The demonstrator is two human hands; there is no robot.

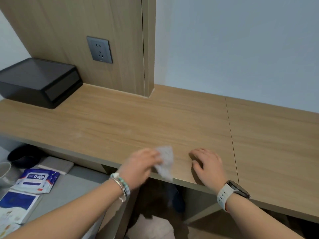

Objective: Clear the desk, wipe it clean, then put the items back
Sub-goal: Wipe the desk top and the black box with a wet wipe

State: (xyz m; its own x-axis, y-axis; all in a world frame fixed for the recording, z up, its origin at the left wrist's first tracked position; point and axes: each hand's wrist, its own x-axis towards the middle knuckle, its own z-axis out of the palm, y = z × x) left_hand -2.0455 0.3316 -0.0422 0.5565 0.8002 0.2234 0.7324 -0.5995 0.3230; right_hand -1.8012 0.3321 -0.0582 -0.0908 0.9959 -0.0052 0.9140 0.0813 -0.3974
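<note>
Left hand (143,167) low over the front edge of the tabletop (120,121), blurred, fingers (156,156) pinching a white wipe (165,161). Wipe spread out past the fingertips, its lower corner hanging over the tabletop's front edge; impossible to tell whether flat on the wood or just above it. Beaded and metal bracelets (120,185) on that wrist.

Right hand (208,168) just beside, palm down on the tabletop near the same edge, fingers loosely bent and a little apart, holding nothing. Watch (236,188) with a white strap on the wrist.

Far left at the back of the tabletop, against the wooden wall panel: a black box (39,81), closed. Above and right of it, a grey wall socket (99,49).

Below the tabletop on the left, on a grey surface (77,187): a pack of wipes (37,180) lying flat, a blue-and-white booklet (15,204) nearer the camera, a dark bowl (24,156) further back under the tabletop's edge, and part of a grey cup (5,173) at the picture's left border.
</note>
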